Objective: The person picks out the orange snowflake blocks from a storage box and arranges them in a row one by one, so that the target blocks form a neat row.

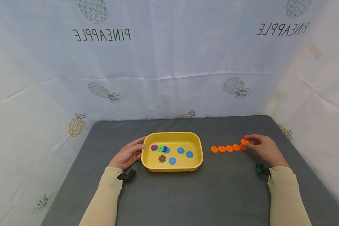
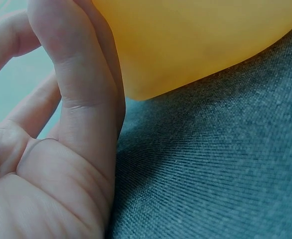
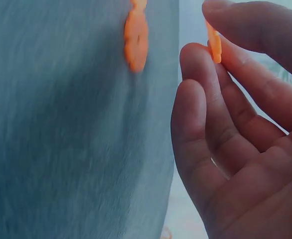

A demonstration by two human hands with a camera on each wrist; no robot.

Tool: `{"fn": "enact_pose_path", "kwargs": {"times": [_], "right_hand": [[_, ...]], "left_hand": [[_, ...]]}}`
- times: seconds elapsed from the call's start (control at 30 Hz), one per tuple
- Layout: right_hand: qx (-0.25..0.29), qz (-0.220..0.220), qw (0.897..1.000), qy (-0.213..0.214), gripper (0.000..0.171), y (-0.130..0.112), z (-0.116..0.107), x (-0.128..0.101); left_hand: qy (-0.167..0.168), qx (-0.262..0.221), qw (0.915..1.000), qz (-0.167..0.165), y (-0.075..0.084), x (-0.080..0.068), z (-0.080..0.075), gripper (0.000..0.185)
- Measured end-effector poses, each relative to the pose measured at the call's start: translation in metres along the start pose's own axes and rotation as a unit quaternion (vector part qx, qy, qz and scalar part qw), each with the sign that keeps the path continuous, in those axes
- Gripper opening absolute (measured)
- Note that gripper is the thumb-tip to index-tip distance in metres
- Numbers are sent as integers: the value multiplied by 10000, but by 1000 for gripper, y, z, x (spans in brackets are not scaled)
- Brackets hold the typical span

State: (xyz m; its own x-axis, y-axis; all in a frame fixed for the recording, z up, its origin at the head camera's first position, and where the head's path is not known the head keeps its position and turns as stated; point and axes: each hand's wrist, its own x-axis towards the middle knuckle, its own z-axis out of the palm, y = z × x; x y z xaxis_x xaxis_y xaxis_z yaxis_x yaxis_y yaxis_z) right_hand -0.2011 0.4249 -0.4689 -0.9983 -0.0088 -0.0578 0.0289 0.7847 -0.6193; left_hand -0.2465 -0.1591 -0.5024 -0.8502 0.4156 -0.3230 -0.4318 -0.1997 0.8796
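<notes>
Here the right hand [image 1: 262, 147] pinches an orange flower-shaped disc [image 1: 244, 141] between thumb and fingertips at the right end of a row of orange discs [image 1: 225, 148] lying on the grey table [image 1: 186, 194]; the right wrist view shows the disc [image 3: 215, 46] held on edge, thumb above and a fingertip [image 3: 198, 57] below, with another orange disc [image 3: 136, 37] of the row just beside it on the cloth. The left hand [image 1: 127, 155] rests with straight, relaxed fingers against the left wall of the yellow tray [image 1: 172, 168], and the left wrist view confirms the finger [image 2: 78, 84] lies flat along the tray's wall [image 2: 196, 45] without curling round it. Inside the tray lie loose discs: purple [image 1: 154, 147], green [image 1: 160, 148], brown [image 1: 162, 158] and several blue ones [image 1: 180, 150]. To do this well, I judge the held disc should be kept pinched near its rim so its slots stay free, lined up with a slot of the row's last disc, and pressed in gently so the joined row does not twist or slide. Holding the tray steady as it is seems sensible. Whether the held disc already touches the row I cannot tell.
</notes>
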Motion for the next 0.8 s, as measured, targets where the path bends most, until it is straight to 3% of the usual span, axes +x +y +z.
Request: {"fn": "enact_pose_path", "kwargs": {"times": [0.3,0.8], "right_hand": [[-297,246,9993,2,55,15,-6,-2],[-483,423,9979,91,48,23,1,2]], "left_hand": [[1,68,10000,-36,0,1,-2,60],[-92,-31,9999,-52,1,0,-1,61]]}}
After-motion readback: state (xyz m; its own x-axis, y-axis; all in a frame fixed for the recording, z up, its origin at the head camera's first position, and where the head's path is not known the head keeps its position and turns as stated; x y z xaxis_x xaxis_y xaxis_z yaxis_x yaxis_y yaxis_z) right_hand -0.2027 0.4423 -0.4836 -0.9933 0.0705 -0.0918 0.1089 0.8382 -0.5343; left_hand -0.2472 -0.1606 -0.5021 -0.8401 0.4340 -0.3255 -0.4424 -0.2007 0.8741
